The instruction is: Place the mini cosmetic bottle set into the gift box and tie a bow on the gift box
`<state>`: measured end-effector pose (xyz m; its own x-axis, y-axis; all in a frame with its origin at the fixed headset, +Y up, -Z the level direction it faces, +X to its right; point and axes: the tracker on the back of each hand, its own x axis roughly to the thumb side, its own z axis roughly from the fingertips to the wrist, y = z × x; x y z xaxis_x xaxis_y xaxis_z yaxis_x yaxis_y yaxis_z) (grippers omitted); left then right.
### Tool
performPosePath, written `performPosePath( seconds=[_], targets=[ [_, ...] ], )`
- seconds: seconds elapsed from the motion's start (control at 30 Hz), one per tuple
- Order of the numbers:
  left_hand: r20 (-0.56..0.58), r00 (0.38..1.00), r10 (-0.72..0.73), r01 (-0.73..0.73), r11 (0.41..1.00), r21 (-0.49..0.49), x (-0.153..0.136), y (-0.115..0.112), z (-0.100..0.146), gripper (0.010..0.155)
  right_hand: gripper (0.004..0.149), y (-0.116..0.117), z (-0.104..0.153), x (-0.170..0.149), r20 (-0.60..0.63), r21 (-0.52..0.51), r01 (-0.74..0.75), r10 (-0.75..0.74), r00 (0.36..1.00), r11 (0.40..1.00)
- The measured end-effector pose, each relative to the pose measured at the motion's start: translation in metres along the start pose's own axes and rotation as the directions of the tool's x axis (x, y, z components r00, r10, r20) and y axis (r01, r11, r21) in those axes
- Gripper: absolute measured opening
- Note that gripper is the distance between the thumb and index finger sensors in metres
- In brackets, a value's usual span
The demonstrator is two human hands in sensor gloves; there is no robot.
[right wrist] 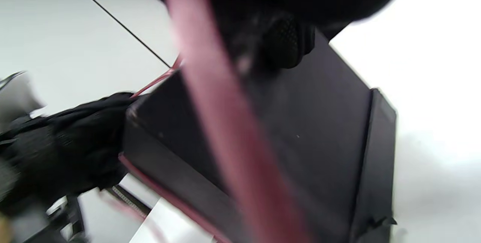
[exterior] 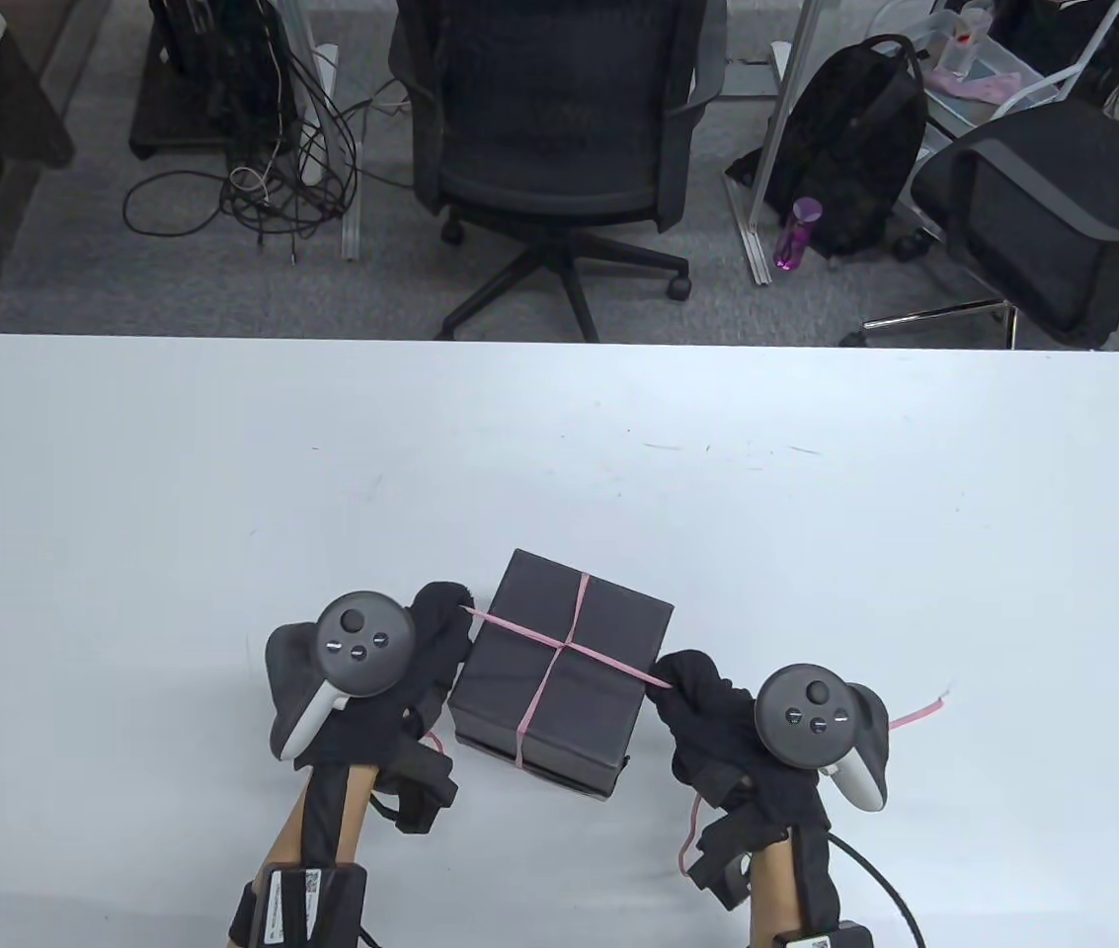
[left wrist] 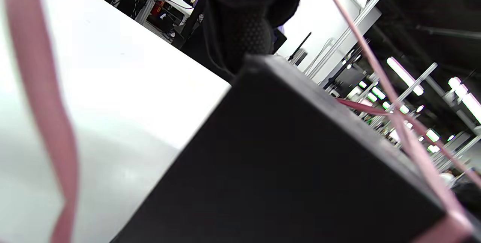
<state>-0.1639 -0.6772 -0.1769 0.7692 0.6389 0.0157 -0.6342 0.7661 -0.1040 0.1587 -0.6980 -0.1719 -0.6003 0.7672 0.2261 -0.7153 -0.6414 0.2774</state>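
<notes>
Room behind: grey carpet floor (exterior: 75,296), two black office chairs, one centred (exterior: 559,128) and one at far right (exterior: 1043,207), a cable tangle (exterior: 273,178) at upper left, a black backpack (exterior: 855,148) leaning on a white frame, and a purple bottle (exterior: 794,234) on the floor next to it. White counter (exterior: 816,513) fills the lower two thirds of the table view, with a few faint scuff marks. Black gift box (exterior: 564,681) sits lid on, near the front edge between both hands and rotated off square to the counter edge. Pink ribbon (exterior: 559,647) crosses on the lid, one run going down the near side and the other leaving both side edges toward the hands. Left hand (exterior: 440,642) is at the box's left edge, fingers (left wrist: 248,36) curled and pinching the ribbon taut, one fingertip against the top corner in the left wrist view. Right hand (exterior: 707,711) is at the box's right edge, fingers (right wrist: 285,43) bunched on the other ribbon run where it leaves the lid. Loose ribbon tail (exterior: 919,713) lies on the counter to the right of the right hand; more slack loops below each wrist. Box contents not visible.
</notes>
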Motion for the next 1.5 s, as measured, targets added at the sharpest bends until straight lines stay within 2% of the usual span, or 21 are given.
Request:
performPosePath(
  seconds=[0.17,0.4,0.53,0.6,0.67,0.77,0.87,0.97,1.07,1.13,1.2,1.27,1.4,1.5],
  targets=[
    [0.041,0.992,0.116,-0.116,0.993,0.015,-0.013,-0.008,0.021,0.046,0.042,0.005,-0.004,-0.006,-0.018,-0.045,-0.023,0.022,1.0,0.999],
    [0.07,0.97,0.234,-0.23,0.971,-0.057,-0.017,-0.017,0.03,0.046,0.042,0.007,-0.008,-0.011,-0.038,-0.106,-0.079,0.076,0.996,0.991],
    [0.066,0.976,0.206,-0.203,0.978,-0.054,-0.017,-0.018,0.03,0.046,0.041,0.007,-0.007,-0.011,-0.04,-0.121,-0.104,0.1,0.994,0.987],
    [0.057,0.985,0.165,-0.163,0.986,-0.038,-0.019,-0.019,0.03,0.046,0.041,0.007,-0.006,-0.009,-0.038,-0.147,-0.162,0.158,0.987,0.976],
    [0.058,0.994,0.093,-0.091,0.996,-0.025,-0.02,-0.023,0.028,0.045,0.041,0.009,-0.005,-0.005,-0.033,-0.162,-0.268,0.266,0.963,0.95],
    [0.069,0.997,-0.044,0.044,0.999,0.005,-0.022,-0.029,0.027,0.045,0.042,0.012,-0.005,0.001,-0.027,-0.183,-0.44,0.443,0.896,0.879],
    [0.084,0.985,-0.148,0.145,0.989,0.032,-0.021,-0.035,0.028,0.045,0.042,0.017,-0.006,0.007,-0.038,-0.195,-0.601,0.606,0.794,0.775],
    [0.098,0.959,-0.265,0.259,0.963,0.074,-0.021,-0.043,0.028,0.045,0.043,0.023,-0.009,0.007,-0.049,-0.2,-0.696,0.702,0.71,0.69],
    [0.108,0.925,-0.365,0.354,0.929,0.107,-0.021,-0.053,0.029,0.045,0.043,0.03,-0.014,0.004,-0.048,-0.17,-0.742,0.747,0.663,0.648],
    [0.111,0.897,-0.428,0.416,0.902,0.116,-0.022,-0.06,0.028,0.045,0.043,0.033,-0.016,0.003,-0.04,-0.161,-0.742,0.746,0.664,0.651],
    [0.113,0.885,-0.452,0.438,0.889,0.131,-0.021,-0.066,0.027,0.045,0.043,0.034,-0.018,0.0,-0.04,-0.159,-0.709,0.713,0.7,0.687],
    [0.112,0.886,-0.45,0.437,0.891,0.122,-0.022,-0.071,0.026,0.045,0.043,0.035,-0.019,-0.003,-0.039,-0.15,-0.686,0.689,0.724,0.712],
    [0.101,0.905,-0.413,0.406,0.91,0.089,-0.024,-0.081,0.023,0.045,0.044,0.041,-0.022,-0.011,-0.046,-0.103,-0.682,0.681,0.731,0.724],
    [0.077,0.906,-0.416,0.41,0.908,0.081,-0.024,-0.087,0.022,0.045,0.044,0.044,-0.024,-0.017,-0.047,-0.072,-0.643,0.641,0.766,0.763]
  ],
)
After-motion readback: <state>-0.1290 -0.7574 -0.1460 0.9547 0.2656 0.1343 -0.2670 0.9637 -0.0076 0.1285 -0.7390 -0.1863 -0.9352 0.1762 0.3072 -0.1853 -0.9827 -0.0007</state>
